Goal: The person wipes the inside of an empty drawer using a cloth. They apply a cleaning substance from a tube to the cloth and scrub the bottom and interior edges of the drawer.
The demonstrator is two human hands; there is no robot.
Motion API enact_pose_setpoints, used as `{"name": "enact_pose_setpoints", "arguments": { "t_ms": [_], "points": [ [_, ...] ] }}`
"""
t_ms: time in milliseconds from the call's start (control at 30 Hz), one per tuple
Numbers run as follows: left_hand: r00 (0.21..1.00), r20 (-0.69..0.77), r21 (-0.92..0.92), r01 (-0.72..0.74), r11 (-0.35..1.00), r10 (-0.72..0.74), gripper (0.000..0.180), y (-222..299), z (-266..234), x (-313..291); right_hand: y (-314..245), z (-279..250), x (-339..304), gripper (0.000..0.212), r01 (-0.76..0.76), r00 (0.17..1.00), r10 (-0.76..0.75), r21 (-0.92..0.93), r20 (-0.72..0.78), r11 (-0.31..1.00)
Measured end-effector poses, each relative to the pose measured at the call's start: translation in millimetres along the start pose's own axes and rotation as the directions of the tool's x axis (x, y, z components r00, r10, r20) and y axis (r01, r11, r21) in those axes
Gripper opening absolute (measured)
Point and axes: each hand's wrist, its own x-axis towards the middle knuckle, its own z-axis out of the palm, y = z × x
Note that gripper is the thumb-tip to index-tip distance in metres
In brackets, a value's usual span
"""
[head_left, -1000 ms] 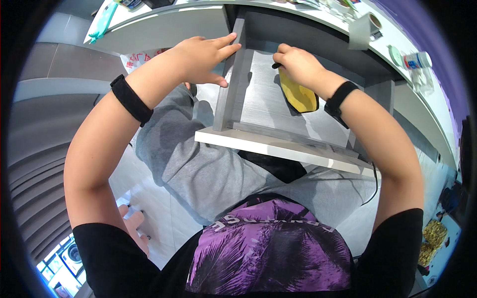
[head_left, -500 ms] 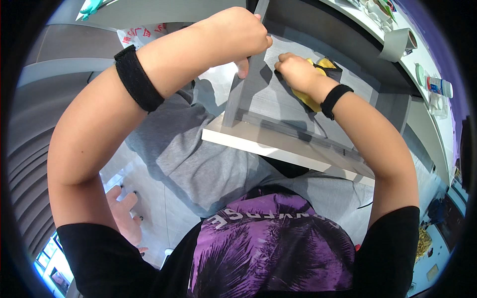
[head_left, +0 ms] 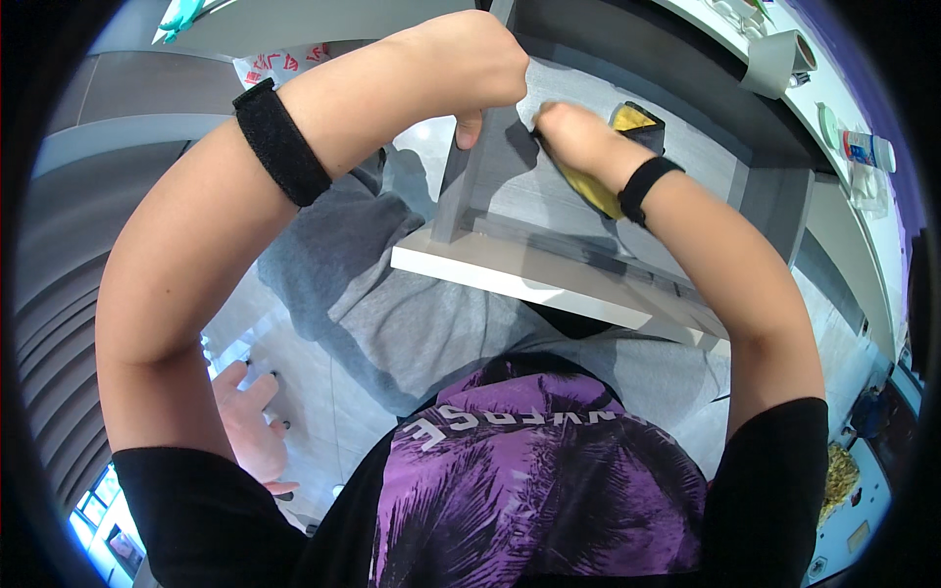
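A grey drawer (head_left: 453,204) with a pale front panel (head_left: 490,278) is pulled out above my lap. Over its left side wall is my left hand (head_left: 478,65), closed on the board with the thumb on the outer face; the other fingers are mostly hidden. Inside the drawer, my right hand (head_left: 585,143) is closed on a yellow and black cloth (head_left: 596,193). The cloth lies against the drawer's bottom, bunched under the palm. Its far part (head_left: 639,125) sticks up beyond the wrist. The right fingertips are slightly blurred and partly hidden.
On the white counter (head_left: 828,181) at the right stand a grey-white roll (head_left: 781,64) and a white bottle with a coloured label (head_left: 868,151). A printed plastic bag (head_left: 279,65) lies beyond my left forearm. Below my left elbow is a pink object (head_left: 253,421) on the floor.
My right hand has slid a little to the left with the cloth, and the cloth's far part has changed shape. My left hand keeps its hold on the drawer wall.
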Motion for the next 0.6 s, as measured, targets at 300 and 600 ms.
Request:
{"name": "enact_pose_setpoints", "arguments": {
  "t_ms": [300,600],
  "points": [
    [0.988,0.113,-0.221,-0.078,0.972,0.105,0.031,-14,-7,12,0,-12,7,0.018,-0.008,0.993,0.02,-0.096,0.121,0.995],
    [0.988,0.116,-0.214,-0.072,0.974,0.098,0.03,-14,-1,13,-3,-3,9,0.02,0.0,0.993,0.016,-0.135,0.121,0.991]
  ]
}}
